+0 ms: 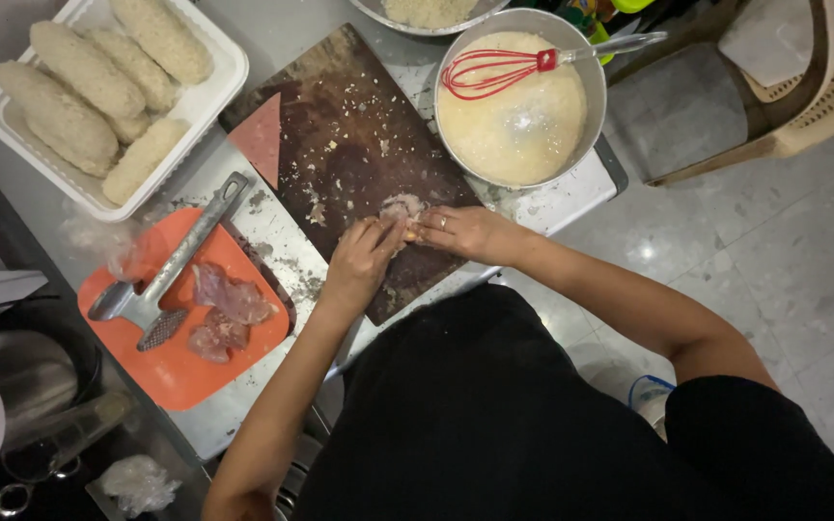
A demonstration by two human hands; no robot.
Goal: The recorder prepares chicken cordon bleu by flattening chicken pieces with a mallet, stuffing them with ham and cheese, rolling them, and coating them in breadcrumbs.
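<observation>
Both of my hands meet over a dark wooden cutting board (340, 125). My left hand (359, 259) and my right hand (460, 230) together grip a pale piece of raw meat (403, 205) lying on the board, fingertips pressed around it. A ring shows on a finger of my right hand. To the left, an orange plate (185, 371) carries raw pink meat pieces (227, 311) and a metal meat mallet (168, 270).
A metal bowl of pale batter (523, 121) with a red whisk (499, 69) stands behind the board. A white tray (229, 68) holds several breaded rolls (89, 92). A bowl of crumbs (427, 12) sits at the top edge. A plastic chair (803, 87) stands on the tiled floor at right.
</observation>
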